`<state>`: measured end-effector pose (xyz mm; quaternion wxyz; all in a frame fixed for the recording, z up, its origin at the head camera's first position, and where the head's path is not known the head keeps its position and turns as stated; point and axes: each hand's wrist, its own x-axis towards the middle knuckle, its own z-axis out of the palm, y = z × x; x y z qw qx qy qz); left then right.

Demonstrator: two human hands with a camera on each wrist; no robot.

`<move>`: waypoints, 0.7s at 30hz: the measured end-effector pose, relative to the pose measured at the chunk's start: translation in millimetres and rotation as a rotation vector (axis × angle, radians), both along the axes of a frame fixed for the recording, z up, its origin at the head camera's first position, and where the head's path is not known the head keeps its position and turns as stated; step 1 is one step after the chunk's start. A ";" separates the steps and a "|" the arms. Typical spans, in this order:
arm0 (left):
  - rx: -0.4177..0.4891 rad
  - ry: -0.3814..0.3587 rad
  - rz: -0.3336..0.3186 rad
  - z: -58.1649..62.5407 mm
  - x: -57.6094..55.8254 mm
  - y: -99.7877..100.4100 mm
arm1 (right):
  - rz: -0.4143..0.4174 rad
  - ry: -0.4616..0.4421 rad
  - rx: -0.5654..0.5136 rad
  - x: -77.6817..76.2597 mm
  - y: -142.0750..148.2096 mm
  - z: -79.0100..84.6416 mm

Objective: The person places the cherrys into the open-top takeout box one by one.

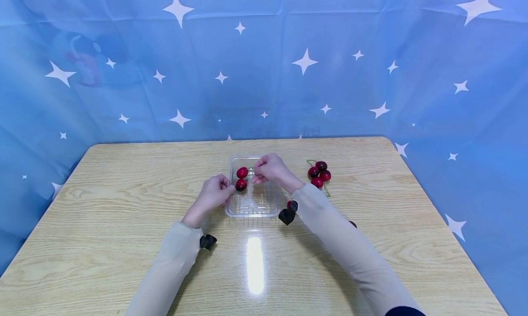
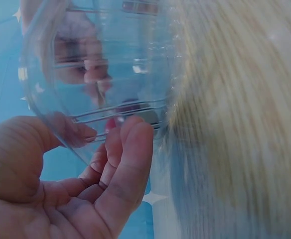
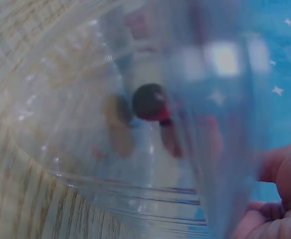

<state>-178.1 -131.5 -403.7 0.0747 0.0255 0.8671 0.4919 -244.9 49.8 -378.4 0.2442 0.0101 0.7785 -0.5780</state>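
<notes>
A clear plastic container (image 1: 252, 213) stands on the table with two red cherries (image 1: 241, 184) at its left side. My left hand (image 1: 216, 191) grips the container's left wall, the thumb on one side and fingers on the other, as the left wrist view shows. Over the container's inside is my right hand (image 1: 270, 168), its fingertips drawn together beside the upper cherry (image 1: 242, 172). Through the plastic in the left wrist view, the right hand (image 2: 88, 64) seems to pinch a thin stem. One dark cherry (image 3: 150, 102) shows through the blurred wall in the right wrist view.
Several cherries with green stems (image 1: 325, 175) lie in a cluster right of the container. Another cherry (image 1: 289, 204) is partly hidden by the right wrist's black camera (image 1: 286, 216). A dark cherry (image 1: 353, 224) peeks out behind the right sleeve. A blue starry cloth hangs behind the wooden table (image 1: 123, 206).
</notes>
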 end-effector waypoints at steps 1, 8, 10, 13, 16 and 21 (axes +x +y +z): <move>0.001 -0.002 0.001 0.0 0.1 0.1 | 0.005 0.002 0.010 0.0 -0.5 0.2; -0.006 -0.004 0.000 -0.4 0.0 1.3 | 0.009 0.003 0.015 0.6 -1.2 1.0; -0.007 -0.001 -0.003 -0.2 0.1 1.6 | 0.011 0.004 0.008 0.4 0.1 1.0; -0.009 0.007 -0.006 0.1 0.4 1.6 | 0.015 0.008 -0.008 0.5 3.4 1.9; -0.014 0.014 -0.010 0.2 0.7 1.3 | 0.030 0.024 -0.008 1.5 7.9 5.1; -0.013 0.015 -0.012 0.1 1.0 1.0 | 0.067 0.054 0.012 4.8 15.9 13.3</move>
